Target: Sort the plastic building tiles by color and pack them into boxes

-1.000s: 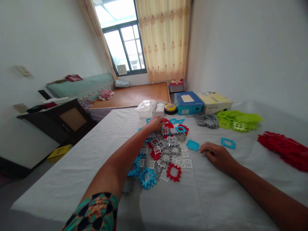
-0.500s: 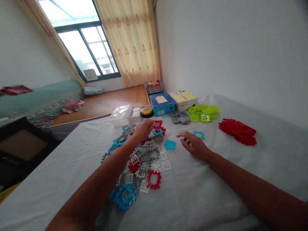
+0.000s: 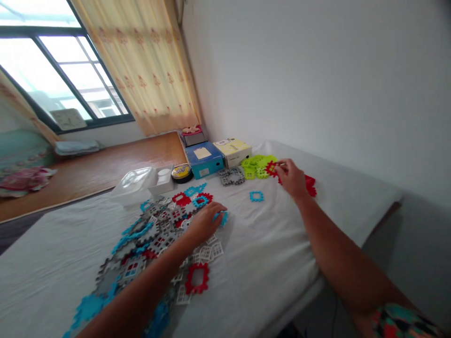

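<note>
A heap of red, blue, grey and white toothed plastic tiles (image 3: pixel 158 230) lies on the white-covered table (image 3: pixel 268 239). My left hand (image 3: pixel 206 221) rests on the heap's right edge, its fingers closed over a blue tile (image 3: pixel 222 216). My right hand (image 3: pixel 291 178) reaches far right and pinches a red tile (image 3: pixel 271 167) just beside the stack of red tiles (image 3: pixel 310 185). A lone blue frame tile (image 3: pixel 256 196) lies between the two hands.
At the table's far edge sit a green tile pile (image 3: pixel 255 166), a grey tile stack (image 3: pixel 231 176), a blue box (image 3: pixel 204 159), a yellow box (image 3: pixel 233 151), a round tin (image 3: pixel 182 172) and a clear plastic container (image 3: pixel 136 184). The table's right edge (image 3: pixel 366 220) drops off near the wall.
My right hand has moved away from the heap to the red stack, now with a red tile in it. My left hand has slid to the blue tile. The camera has turned right.
</note>
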Tool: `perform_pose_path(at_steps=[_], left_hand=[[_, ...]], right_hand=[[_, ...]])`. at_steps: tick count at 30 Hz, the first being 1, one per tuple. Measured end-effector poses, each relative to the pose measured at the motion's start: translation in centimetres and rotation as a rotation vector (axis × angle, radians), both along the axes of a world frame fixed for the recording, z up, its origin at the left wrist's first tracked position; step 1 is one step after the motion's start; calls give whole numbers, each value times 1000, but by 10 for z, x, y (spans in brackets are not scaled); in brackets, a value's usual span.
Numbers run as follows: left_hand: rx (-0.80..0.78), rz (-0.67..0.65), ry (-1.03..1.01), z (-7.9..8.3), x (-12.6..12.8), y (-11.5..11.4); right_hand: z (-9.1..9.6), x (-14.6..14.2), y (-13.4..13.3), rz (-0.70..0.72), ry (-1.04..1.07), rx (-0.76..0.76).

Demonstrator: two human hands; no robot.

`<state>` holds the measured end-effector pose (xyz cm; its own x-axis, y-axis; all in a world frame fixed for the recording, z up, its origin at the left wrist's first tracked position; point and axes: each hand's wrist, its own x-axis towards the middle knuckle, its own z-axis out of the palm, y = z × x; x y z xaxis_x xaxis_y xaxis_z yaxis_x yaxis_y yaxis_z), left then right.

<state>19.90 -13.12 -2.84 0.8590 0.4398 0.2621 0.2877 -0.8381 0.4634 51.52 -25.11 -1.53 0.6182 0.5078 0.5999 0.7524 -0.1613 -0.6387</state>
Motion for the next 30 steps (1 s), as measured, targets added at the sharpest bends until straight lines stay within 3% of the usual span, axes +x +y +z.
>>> perform_pose_path(at_steps=[4,7,10,15,22,25,28,30], left_hand=[[84,-39,50,-7,-10,8],[163,-74,115,-8,-11,7],[220,-128,181,-6,-12,4],[203,-69,247,1,-30,13],[165,219,361,11,-90,47],[142,304,410,17,-112,55],[121,392,435,26,-127,53],[121,409,417,32,-133,47]], right_hand=[[-5,62,-24,-390,47,-91],[-15,72,-31,-483,53,-205],[-21,66,-29,-470,-42,-183],[-21,48,-15,-228,-233,-48],[-18,5,5,39,-354,0],[-9,-27,4,188,-269,-50],[5,-70,-2,455,-181,-178],[16,-95,-3,621,-240,-261]])
